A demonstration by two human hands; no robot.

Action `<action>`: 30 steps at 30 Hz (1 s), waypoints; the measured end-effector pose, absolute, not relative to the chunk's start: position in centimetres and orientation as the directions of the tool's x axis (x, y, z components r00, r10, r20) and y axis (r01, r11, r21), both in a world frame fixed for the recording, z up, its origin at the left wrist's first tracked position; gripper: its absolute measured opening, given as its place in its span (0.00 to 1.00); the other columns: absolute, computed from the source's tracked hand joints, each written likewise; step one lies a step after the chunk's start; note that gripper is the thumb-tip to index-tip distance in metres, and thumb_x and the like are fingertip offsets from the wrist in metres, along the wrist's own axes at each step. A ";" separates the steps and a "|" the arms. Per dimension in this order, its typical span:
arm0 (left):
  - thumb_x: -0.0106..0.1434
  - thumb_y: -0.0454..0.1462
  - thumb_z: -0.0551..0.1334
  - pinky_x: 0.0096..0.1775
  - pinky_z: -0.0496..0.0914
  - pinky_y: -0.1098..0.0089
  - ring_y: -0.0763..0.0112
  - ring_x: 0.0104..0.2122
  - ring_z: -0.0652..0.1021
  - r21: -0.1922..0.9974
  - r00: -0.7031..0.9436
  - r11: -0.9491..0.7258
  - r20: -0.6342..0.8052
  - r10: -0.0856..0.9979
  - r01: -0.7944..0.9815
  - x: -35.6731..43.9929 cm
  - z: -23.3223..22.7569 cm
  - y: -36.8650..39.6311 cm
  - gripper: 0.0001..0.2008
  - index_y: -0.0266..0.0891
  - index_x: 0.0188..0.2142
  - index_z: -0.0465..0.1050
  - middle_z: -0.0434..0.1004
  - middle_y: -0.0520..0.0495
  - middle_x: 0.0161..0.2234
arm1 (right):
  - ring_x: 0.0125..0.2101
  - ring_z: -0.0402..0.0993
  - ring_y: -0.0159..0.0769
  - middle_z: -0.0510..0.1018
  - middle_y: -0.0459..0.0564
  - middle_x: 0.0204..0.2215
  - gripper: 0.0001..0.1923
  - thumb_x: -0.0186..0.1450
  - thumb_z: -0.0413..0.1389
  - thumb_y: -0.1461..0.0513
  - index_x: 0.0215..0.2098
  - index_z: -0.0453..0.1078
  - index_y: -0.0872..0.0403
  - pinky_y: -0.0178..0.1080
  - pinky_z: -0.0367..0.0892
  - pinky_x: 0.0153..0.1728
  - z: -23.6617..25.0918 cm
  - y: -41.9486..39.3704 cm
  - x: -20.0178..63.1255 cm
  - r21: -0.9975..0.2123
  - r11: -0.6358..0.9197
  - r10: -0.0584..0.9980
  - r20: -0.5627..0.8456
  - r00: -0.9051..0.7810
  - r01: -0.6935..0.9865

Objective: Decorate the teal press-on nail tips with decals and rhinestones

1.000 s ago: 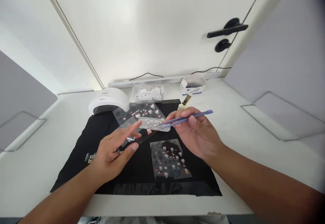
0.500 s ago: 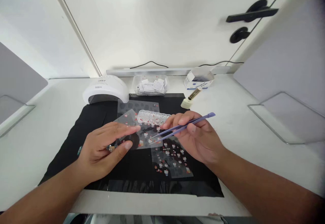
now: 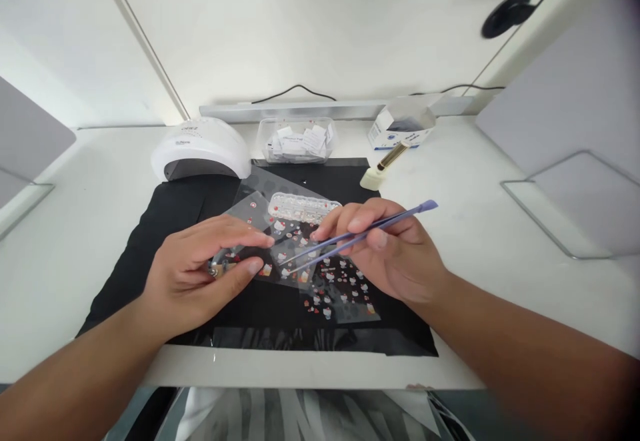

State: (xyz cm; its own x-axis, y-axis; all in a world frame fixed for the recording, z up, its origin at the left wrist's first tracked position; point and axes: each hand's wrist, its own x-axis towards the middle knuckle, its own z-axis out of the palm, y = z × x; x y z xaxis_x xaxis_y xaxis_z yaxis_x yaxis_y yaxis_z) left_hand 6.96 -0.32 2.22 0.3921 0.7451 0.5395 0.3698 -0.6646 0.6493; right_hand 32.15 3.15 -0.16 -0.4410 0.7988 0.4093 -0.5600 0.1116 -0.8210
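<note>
Purple tweezers (image 3: 357,234) are held in my right hand (image 3: 395,251), between thumb and fingers. Their slim tips stand a little apart over a clear sticker sheet (image 3: 293,254) printed with white-and-red cat characters. My left hand (image 3: 195,281) hovers at the sheet's left side, thumb and fingers apart. Something small and gold-coloured (image 3: 215,269) shows in the gap of that hand; I cannot make out what it is. Another sticker sheet (image 3: 340,294) lies on the black mat (image 3: 175,227) below my right hand. A clear beaded-looking case (image 3: 303,207) sits just beyond the sheets.
At the back left stands a white nail lamp (image 3: 203,147). Beside it is a clear tub of white packets (image 3: 297,141). An opened alcohol pad box (image 3: 403,127) and a gold-capped polish bottle (image 3: 383,169) stand at the back right. Metal loops flank the white table (image 3: 480,227).
The view has tilted down, showing more of my lap and less of the door handle. The tweezers' tips have shifted slightly left across the sheet. The sheets sit a little differently.
</note>
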 end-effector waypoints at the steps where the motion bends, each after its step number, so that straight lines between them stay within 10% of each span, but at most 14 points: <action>1: 0.59 0.27 0.65 0.46 0.73 0.68 0.69 0.42 0.78 0.656 0.388 -0.659 0.536 0.750 0.367 7.0 2.2 -0.4 0.17 0.43 0.47 0.75 0.80 0.50 0.40 | 0.40 0.78 0.38 0.77 0.44 0.27 0.05 0.65 0.59 0.59 0.39 0.77 0.48 0.44 0.72 0.44 -0.2 3.2 32.1 -0.822 0.118 0.794 0.416 -0.444 -0.558; 11: 0.60 0.26 0.65 0.42 0.77 0.70 0.71 0.42 0.80 0.850 0.253 -0.507 0.464 0.849 0.144 7.8 1.4 -1.0 0.27 0.47 0.56 0.65 0.78 0.51 0.44 | 0.43 0.78 0.38 0.79 0.44 0.29 0.06 0.66 0.58 0.60 0.39 0.77 0.49 0.45 0.72 0.47 -0.1 3.3 32.3 -0.819 0.147 0.787 0.437 -0.436 -0.555; 30: 0.61 0.26 0.64 0.45 0.78 0.72 0.73 0.42 0.80 0.842 0.335 -0.528 0.467 0.818 0.114 8.3 1.4 -1.3 0.28 0.46 0.58 0.64 0.78 0.49 0.46 | 0.43 0.78 0.37 0.82 0.44 0.35 0.05 0.65 0.59 0.59 0.38 0.77 0.48 0.44 0.74 0.47 -0.1 3.2 32.3 -0.831 0.164 0.824 0.412 -0.389 -0.532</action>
